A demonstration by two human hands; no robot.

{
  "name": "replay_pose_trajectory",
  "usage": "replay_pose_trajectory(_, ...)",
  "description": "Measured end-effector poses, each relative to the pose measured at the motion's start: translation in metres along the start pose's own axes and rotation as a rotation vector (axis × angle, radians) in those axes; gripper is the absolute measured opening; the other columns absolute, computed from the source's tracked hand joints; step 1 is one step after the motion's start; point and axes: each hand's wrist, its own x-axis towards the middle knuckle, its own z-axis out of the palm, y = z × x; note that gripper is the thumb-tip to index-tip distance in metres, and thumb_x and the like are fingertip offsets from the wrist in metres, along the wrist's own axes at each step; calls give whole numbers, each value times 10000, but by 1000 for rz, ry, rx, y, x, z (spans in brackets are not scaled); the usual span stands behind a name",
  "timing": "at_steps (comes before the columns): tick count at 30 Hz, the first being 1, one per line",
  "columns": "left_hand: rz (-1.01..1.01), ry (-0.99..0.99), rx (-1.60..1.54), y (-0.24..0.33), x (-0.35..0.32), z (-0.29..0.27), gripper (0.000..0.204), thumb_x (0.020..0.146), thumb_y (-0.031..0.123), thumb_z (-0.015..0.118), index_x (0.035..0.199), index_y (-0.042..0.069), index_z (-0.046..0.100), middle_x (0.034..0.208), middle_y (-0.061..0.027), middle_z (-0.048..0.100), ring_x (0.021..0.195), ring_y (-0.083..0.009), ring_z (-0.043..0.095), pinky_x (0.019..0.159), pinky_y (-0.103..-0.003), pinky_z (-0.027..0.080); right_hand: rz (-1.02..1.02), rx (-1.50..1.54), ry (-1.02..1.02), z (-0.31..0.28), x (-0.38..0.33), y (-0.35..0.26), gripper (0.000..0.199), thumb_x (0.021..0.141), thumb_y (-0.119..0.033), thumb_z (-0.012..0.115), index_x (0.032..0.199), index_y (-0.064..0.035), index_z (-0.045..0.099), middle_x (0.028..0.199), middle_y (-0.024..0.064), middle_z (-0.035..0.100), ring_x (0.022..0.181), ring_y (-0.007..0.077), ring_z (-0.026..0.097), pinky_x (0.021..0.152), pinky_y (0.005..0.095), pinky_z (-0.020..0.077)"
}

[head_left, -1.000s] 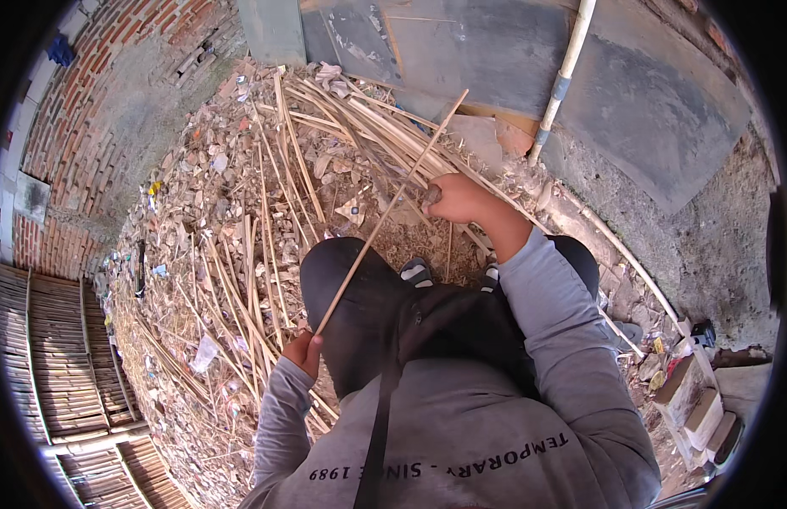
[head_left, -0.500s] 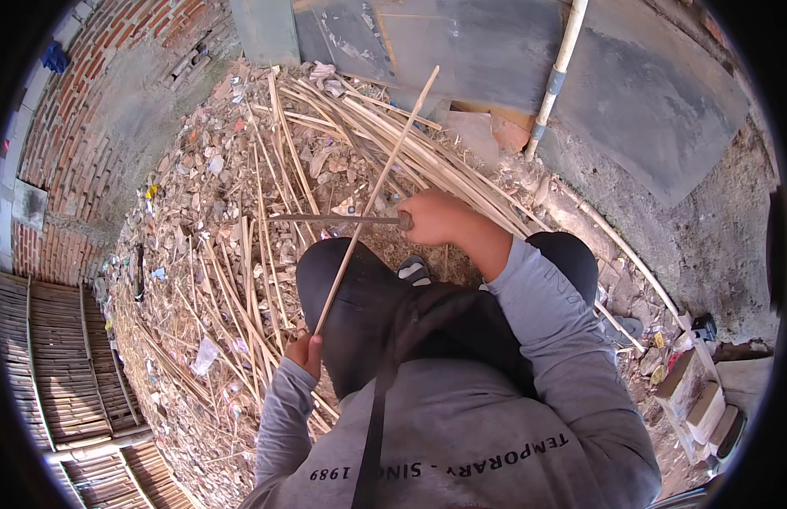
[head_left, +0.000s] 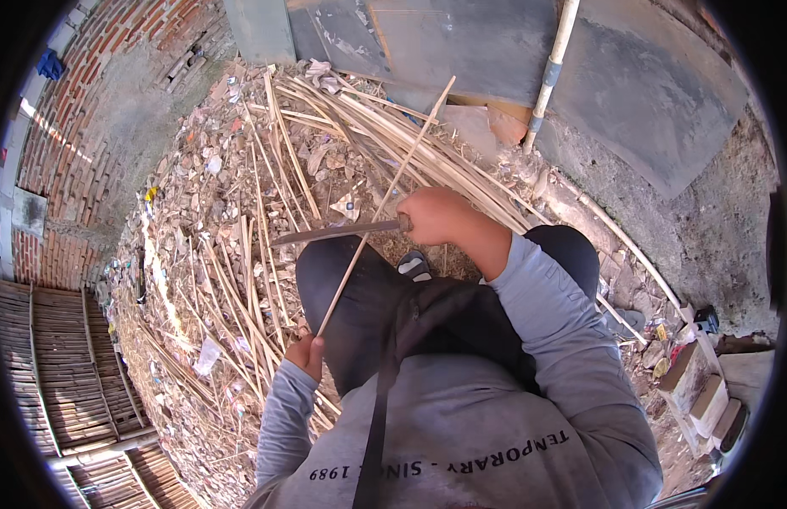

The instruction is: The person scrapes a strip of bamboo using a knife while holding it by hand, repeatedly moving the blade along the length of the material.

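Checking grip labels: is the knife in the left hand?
No, the right hand grips the knife; the left hand holds the thin bamboo strip.

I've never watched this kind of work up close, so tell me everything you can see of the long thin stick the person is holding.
The stick is a slim, straight, pale tan strip that looks like split bamboo or cane. It runs diagonally from the left hand, which grips its lower end beside the knee, up and away over the littered ground. The flat grey blade held in the right hand lies across it about midway. Its far tip ends free above the pile of similar strips.
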Motion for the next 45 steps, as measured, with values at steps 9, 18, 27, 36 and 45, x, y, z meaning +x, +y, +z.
replay_pose_trajectory(9,16,57,-134,9,6,2,492,992,412,389,947,-27,607,672,-218,591,630,-364,604,591,-420,448,43,96,-38,0,8,14,231,700,-211,636,906,-116,679,857,144,665,861,344,644,758,458,510)
replay_pose_trajectory(18,-21,22,-138,13,9,2,497,994,411,385,956,-27,615,685,-221,601,647,-363,613,615,-413,460,113,150,82,9,13,47,226,688,-224,670,865,-83,673,798,172,656,805,361,635,717,451,503)
replay_pose_trajectory(27,-74,-14,-63,8,10,3,511,991,425,352,999,-12,617,773,-260,623,769,-430,629,681,-445,474,55,52,34,-7,-1,4,248,675,-177,632,904,-89,672,866,165,664,850,364,636,732,457,509)
replay_pose_trajectory(36,-89,56,18,6,13,7,514,978,448,357,969,5,617,775,-284,618,788,-481,602,679,-493,472,104,149,90,5,17,35,237,705,-223,672,903,-94,663,795,161,650,810,367,630,713,460,501)
replay_pose_trajectory(45,-60,33,0,2,12,10,527,977,465,352,944,8,613,755,-275,618,770,-474,608,657,-493,470,50,19,-25,-6,-3,-4,213,673,-165,635,877,-138,690,847,141,667,829,347,650,707,463,519)
